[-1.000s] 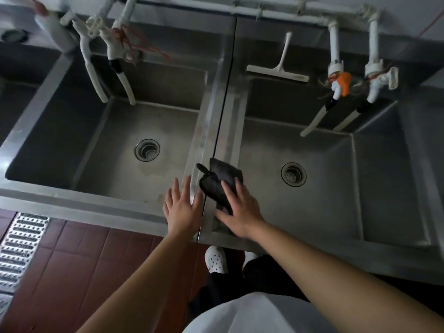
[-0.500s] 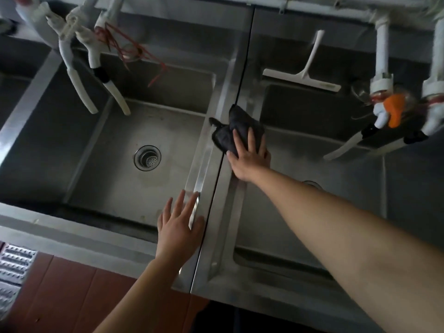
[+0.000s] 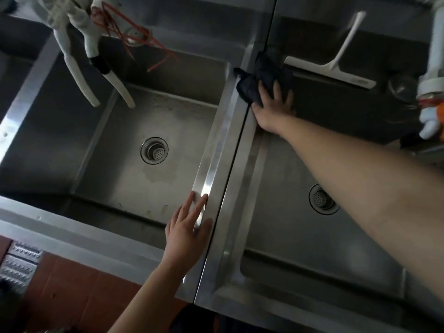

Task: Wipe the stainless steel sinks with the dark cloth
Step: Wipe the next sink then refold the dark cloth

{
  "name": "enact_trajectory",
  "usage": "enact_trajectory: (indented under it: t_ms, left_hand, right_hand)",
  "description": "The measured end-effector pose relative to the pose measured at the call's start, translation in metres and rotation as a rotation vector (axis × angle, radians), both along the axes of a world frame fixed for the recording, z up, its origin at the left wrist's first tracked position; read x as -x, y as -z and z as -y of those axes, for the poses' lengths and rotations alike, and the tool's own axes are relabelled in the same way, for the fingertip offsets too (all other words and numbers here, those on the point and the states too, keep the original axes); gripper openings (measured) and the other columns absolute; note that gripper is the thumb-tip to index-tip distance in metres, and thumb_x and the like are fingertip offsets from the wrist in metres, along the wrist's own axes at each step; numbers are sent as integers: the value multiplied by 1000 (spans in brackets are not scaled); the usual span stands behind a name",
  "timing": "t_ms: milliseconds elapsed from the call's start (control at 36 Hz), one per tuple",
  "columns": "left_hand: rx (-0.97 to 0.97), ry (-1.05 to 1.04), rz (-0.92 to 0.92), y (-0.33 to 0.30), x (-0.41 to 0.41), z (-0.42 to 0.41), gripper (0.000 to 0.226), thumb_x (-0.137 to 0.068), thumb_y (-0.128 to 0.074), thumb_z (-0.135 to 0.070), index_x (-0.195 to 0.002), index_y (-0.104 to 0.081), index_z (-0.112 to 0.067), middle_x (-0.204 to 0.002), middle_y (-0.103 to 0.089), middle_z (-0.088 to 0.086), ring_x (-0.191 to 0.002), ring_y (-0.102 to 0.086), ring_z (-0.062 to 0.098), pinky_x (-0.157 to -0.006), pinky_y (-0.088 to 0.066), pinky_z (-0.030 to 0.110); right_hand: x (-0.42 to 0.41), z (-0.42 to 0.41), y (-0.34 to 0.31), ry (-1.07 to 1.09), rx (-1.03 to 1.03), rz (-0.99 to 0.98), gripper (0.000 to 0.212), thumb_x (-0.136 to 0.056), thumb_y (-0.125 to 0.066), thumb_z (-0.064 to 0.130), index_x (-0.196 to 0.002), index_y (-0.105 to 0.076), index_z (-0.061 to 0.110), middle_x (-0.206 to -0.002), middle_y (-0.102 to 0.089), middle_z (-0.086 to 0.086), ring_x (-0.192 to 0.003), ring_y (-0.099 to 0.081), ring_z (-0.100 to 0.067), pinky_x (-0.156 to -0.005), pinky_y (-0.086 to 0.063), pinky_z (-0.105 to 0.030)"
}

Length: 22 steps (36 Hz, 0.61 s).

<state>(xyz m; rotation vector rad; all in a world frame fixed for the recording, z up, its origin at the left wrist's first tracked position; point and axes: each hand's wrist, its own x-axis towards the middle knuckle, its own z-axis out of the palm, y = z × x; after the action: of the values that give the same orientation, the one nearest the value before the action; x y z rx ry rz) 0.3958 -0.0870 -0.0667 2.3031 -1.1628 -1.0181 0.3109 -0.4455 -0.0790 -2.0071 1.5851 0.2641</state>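
Two stainless steel sinks (image 3: pixel 134 169) sit side by side, each with a drain strainer (image 3: pixel 154 150). A white squeegee (image 3: pixel 336 66) lies along the right basin's back edge, just beside the dark cloth (image 3: pixel 262 75). The right hand (image 3: pixel 274 104) presses the cloth at the dividing rim's far end, fingers straight. The left hand (image 3: pixel 187 231) rests flat on the rim's near end.

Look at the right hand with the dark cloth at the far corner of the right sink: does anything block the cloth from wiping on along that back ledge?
Yes. A white squeegee lies on the back ledge just beyond the dark cloth, which the right hand presses flat.
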Motion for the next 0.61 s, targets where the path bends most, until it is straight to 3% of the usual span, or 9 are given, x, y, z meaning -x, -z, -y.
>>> enact_trajectory:
  t_ms: [111,194,278,361,472,611]
  left_hand:
    - [-19,-12,-3,-2,0,1,57,-99,-50,-48,-146,-22,-60,-163,-10,-24,-148,-20,17,-118,-11,44]
    - [-58,4,8,-5,-4,6,59,-97,-55,-43,-149,-29,-53,-164,-16,-18,-140,-38,25,-117,-22,48]
    - [-53,60,-81,-9,-18,7,62,-94,-62,-30,-149,-36,-46,-163,-22,-12,-127,-53,26,-111,-36,51]
    - [-52,134,-114,-13,-36,-1,62,-96,-57,-25,-150,-34,-43,-163,-22,-13,-137,-44,27,-113,-36,53]
    - [-68,247,68,-18,-59,-34,63,-98,-54,-37,-154,-25,-44,-165,-17,-9,-148,-24,29,-119,-22,57]
    - [-39,325,207,-16,-90,-100,67,-96,-53,-42,-154,-19,-46,-167,-8,-4,-153,-5,27,-121,-5,52]
  right_hand:
    - [13,-67,6,-12,33,62,58,-100,-28,55,-153,-5,50,-166,10,8,-149,11,-44,-120,-7,-56]
    - [26,-133,4,-29,42,89,59,-100,-31,55,-153,-5,51,-166,10,9,-150,10,-41,-117,-18,-57]
    - [37,-200,0,-44,38,76,59,-101,-29,54,-153,-1,50,-166,13,7,-150,12,-41,-117,-19,-56]
    - [42,-257,-5,-42,22,47,59,-103,-28,51,-154,3,48,-166,17,5,-150,13,-41,-118,-16,-55]
    - [44,-318,-13,12,10,35,57,-105,-29,45,-155,-1,47,-166,13,5,-150,12,-40,-119,-20,-56]
    - [54,-388,-19,48,58,77,51,-105,-30,42,-155,-18,43,-168,-4,2,-152,2,-39,-116,-26,-56]
